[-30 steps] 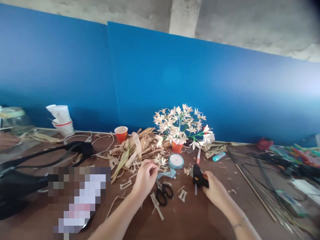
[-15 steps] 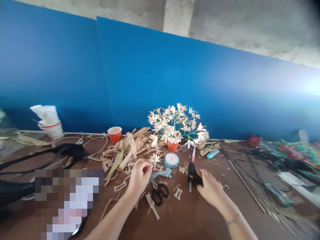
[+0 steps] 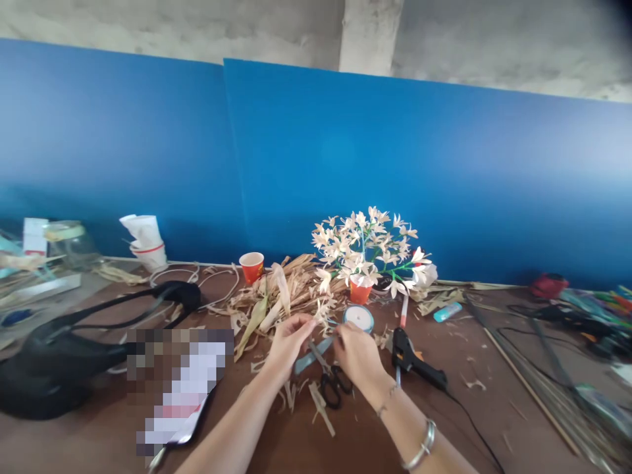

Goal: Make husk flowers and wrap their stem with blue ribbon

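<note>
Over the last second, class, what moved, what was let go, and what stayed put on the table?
The right hand let go of the black glue gun, which now lies on the table, and moved left to meet the left hand above the scissors. The left hand stayed by the husk pile; scissors, ribbon spool and flowers kept their places.

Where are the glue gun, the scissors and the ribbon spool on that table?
glue gun (image 3: 405,347): head view, on its black body.
scissors (image 3: 328,374): head view, where the black handles meet.
ribbon spool (image 3: 359,316): head view, on its pale top face.
</note>
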Tool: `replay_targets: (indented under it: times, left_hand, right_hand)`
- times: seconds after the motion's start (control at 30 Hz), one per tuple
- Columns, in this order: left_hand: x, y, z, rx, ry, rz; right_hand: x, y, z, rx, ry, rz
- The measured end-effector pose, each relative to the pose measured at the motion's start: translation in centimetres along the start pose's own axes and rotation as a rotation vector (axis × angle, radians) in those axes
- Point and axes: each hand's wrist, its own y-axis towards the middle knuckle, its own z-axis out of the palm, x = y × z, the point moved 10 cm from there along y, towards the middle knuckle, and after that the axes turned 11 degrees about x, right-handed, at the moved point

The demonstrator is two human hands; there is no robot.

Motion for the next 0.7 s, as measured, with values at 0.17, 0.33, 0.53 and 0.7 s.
replay_targets:
  times: [0.17,0.33,0.53,0.7]
  left_hand:
    - [0.3,-0.3,0.8,0.048,-0.246,-0.078]
    - [0.8,-0.9,3.0,0.199,-0.449,-0.174]
    - [2.3,-1.4,4.0,0.327,-0.564,-0.305]
    - [2.6,-1.2,3.3,0.286,-0.546,-0.309]
  right_hand:
    - [-3.2,-0.7,-2.9,-0.255,0.362,0.062]
    - [-4.5,-1.5,-2.0,-0.319,0.657,0.07]
    - [-4.4,-2.1,-2.6,-0.385,0.627,0.062]
    - [-5.1,-2.4,-3.5,-0.424,0.578,0.065]
